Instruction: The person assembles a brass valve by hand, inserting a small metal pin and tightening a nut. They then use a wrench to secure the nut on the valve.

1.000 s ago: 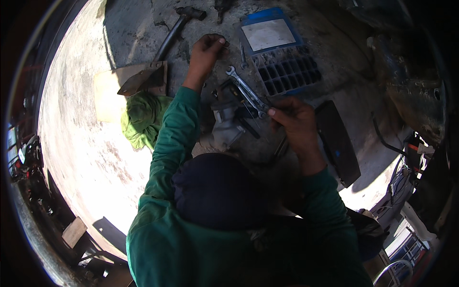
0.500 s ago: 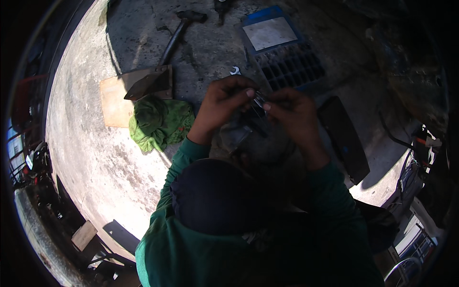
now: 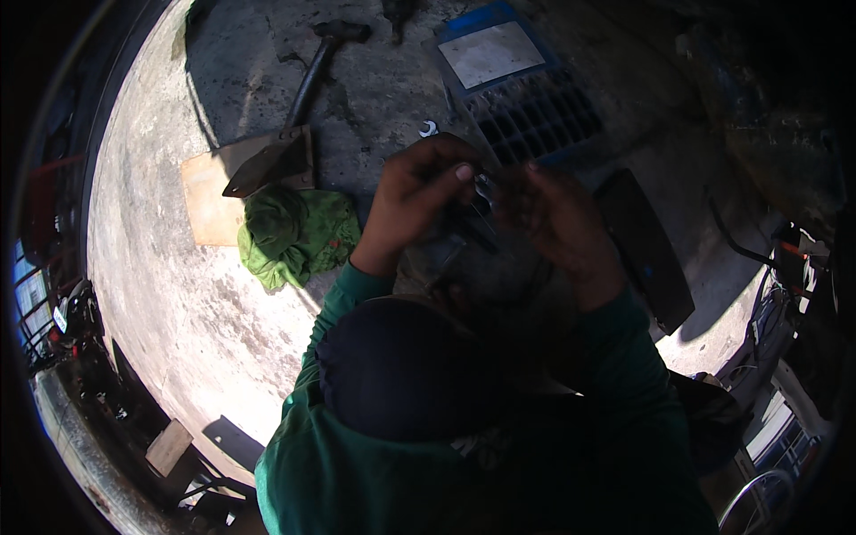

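Nearest the camera, the person's dark cap (image 3: 406, 366) and green sleeves (image 3: 348, 446) fill the lower centre. Both forearms rise from there and meet above a shadowed metal part (image 3: 446, 259) lying on the concrete floor (image 3: 160, 267).

The left hand (image 3: 415, 196) is closed, fingertips pinched on a small metal piece (image 3: 484, 189) held between the two hands. The right hand (image 3: 557, 218) is curled toward the same piece and touches it; its grip lies in shadow and cannot be made out with certainty. What kind of piece it is cannot be told either.

Just left of the left forearm lies a crumpled green rag (image 3: 294, 234), touching a flat board (image 3: 214, 192) and a dark angled metal plate (image 3: 272, 160). A dark flat panel (image 3: 646, 250) lies right of the right hand.

Further off, a small open-ended spanner (image 3: 429, 128) lies beyond the left hand. Beside it stands an open blue tool case (image 3: 513, 85) with rows of dark slots. A hammer (image 3: 316, 67) lies farthest, upper left.
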The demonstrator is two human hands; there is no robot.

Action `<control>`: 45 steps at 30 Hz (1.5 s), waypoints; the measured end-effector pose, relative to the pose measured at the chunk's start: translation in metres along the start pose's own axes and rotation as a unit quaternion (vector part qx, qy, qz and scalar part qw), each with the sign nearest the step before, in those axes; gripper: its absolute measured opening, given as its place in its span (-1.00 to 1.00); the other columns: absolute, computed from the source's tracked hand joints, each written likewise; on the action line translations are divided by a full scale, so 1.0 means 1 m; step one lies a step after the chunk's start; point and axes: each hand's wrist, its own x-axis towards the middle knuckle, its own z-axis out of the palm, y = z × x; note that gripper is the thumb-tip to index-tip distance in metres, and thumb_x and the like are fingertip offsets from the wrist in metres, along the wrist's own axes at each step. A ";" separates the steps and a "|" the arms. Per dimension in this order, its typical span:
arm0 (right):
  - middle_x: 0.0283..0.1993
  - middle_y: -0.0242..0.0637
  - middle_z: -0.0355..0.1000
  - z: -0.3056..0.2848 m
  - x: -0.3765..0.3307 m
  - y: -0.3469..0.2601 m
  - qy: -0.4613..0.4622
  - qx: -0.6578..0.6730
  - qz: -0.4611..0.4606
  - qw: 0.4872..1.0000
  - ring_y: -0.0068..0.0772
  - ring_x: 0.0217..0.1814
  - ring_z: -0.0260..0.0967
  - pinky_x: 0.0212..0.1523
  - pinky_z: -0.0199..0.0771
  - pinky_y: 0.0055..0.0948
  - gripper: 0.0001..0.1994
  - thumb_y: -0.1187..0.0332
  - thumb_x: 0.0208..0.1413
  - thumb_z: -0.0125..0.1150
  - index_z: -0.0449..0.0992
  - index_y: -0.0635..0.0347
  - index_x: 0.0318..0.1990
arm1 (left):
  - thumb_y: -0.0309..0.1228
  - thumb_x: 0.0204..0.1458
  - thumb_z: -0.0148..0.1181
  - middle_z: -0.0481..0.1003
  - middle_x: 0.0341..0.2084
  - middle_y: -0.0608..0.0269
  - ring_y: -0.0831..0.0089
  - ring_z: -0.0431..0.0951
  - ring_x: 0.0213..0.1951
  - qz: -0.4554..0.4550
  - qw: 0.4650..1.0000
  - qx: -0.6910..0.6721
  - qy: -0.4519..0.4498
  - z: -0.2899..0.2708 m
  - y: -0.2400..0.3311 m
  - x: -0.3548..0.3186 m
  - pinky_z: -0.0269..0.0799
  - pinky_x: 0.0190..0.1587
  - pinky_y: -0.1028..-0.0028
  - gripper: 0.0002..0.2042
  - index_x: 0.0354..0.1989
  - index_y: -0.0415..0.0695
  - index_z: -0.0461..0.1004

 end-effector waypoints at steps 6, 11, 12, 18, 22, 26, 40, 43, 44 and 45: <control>-0.12 -0.07 0.60 -0.002 0.002 -0.004 0.009 -0.036 -0.020 0.999 -0.18 -0.14 0.64 -0.08 0.68 -0.22 -0.73 0.40 0.32 0.12 0.52 0.39 0.06 | -0.54 0.25 0.18 0.59 -0.26 0.17 0.52 0.60 -0.33 -0.037 0.998 -0.036 0.045 -0.004 -0.013 0.006 0.53 -0.22 0.50 -0.83 -0.05 -0.34 0.54; -0.18 -0.07 0.62 -0.049 0.006 -0.018 0.016 -0.211 -0.058 0.976 -0.22 -0.13 0.64 -0.12 0.69 -0.24 -0.74 0.47 0.25 0.17 0.53 0.40 0.05 | -0.48 0.23 0.22 0.59 -0.26 0.19 0.50 0.60 -0.33 -0.063 0.995 -0.051 0.064 -0.011 -0.026 -0.001 0.52 -0.21 0.49 -0.76 0.00 -0.34 0.54; -0.22 -0.08 0.61 -0.058 0.000 -0.029 0.078 -0.239 -0.044 0.967 -0.23 -0.23 0.64 -0.22 0.66 -0.33 -0.76 0.51 0.22 0.18 0.55 0.40 0.01 | -0.48 0.23 0.23 0.59 -0.27 0.19 0.50 0.59 -0.33 -0.064 0.996 -0.038 0.058 -0.009 -0.027 -0.002 0.52 -0.21 0.49 -0.76 0.01 -0.34 0.54; -0.28 -0.07 0.64 -0.183 -0.027 -0.056 0.178 -0.372 -0.134 0.901 -0.23 -0.21 0.64 -0.21 0.60 -0.38 -0.81 0.48 0.12 0.24 0.67 0.35 -0.15 | -0.51 0.22 0.25 0.60 -0.30 0.22 0.53 0.59 -0.33 -0.083 0.996 -0.033 -0.026 0.011 -0.037 0.000 0.51 -0.22 0.50 -0.80 -0.02 -0.31 0.57; -0.26 0.11 0.62 -0.252 -0.030 -0.049 0.278 -0.704 -0.195 0.624 -0.13 -0.24 0.65 -0.21 0.59 -0.27 -0.77 0.38 0.01 0.33 0.67 0.37 -0.24 | -0.53 0.23 0.23 0.61 -0.29 0.23 0.54 0.59 -0.32 -0.091 0.995 -0.009 -0.043 0.029 -0.039 0.003 0.51 -0.21 0.51 -0.82 -0.04 -0.30 0.58; -0.29 0.09 0.61 -0.216 -0.036 -0.050 0.272 -0.677 -0.159 0.666 -0.12 -0.27 0.64 -0.21 0.58 -0.25 -0.77 0.34 0.03 0.33 0.67 0.36 -0.26 | -0.53 0.24 0.21 0.62 -0.26 0.22 0.53 0.61 -0.28 -0.098 0.993 -0.007 -0.062 0.021 -0.046 -0.002 0.53 -0.18 0.51 -0.82 -0.03 -0.31 0.58; -0.14 -0.25 0.60 -0.005 -0.013 -0.035 -0.025 -0.458 -0.122 0.880 -0.45 -0.04 0.58 -0.01 0.58 -0.42 -0.71 0.54 0.07 0.43 0.57 0.32 -0.03 | -0.56 0.23 0.21 0.62 -0.18 0.12 0.46 0.64 -0.23 -0.086 0.994 -0.063 -0.007 0.034 -0.041 -0.002 0.58 -0.15 0.46 -0.81 -0.03 -0.36 0.56; -0.10 -0.25 0.60 -0.004 -0.008 -0.024 0.006 -0.436 -0.109 0.893 -0.52 -0.15 0.57 -0.19 0.58 -0.52 -0.66 0.58 0.09 0.38 0.55 0.34 0.04 | -0.61 0.22 0.20 0.61 -0.12 0.04 0.36 0.67 -0.16 -0.068 0.995 -0.075 0.013 0.029 -0.043 -0.004 0.62 -0.07 0.43 -0.77 0.03 -0.39 0.50; -0.10 -0.23 0.61 -0.002 -0.008 -0.024 0.010 -0.432 -0.103 0.896 -0.48 -0.11 0.58 -0.14 0.60 -0.49 -0.68 0.59 0.10 0.37 0.56 0.35 0.03 | -0.62 0.21 0.21 0.61 -0.12 0.03 0.34 0.67 -0.14 -0.060 0.995 -0.071 0.029 0.027 -0.041 -0.005 0.63 -0.05 0.42 -0.75 0.04 -0.39 0.48; -0.10 -0.20 0.61 0.001 -0.008 -0.025 0.014 -0.428 -0.097 0.899 -0.43 -0.07 0.59 -0.10 0.62 -0.46 -0.70 0.59 0.10 0.36 0.57 0.36 0.01 | -0.63 0.21 0.21 0.61 -0.12 0.01 0.32 0.68 -0.12 -0.051 0.995 -0.068 0.045 0.025 -0.039 -0.005 0.64 -0.03 0.41 -0.74 0.06 -0.39 0.46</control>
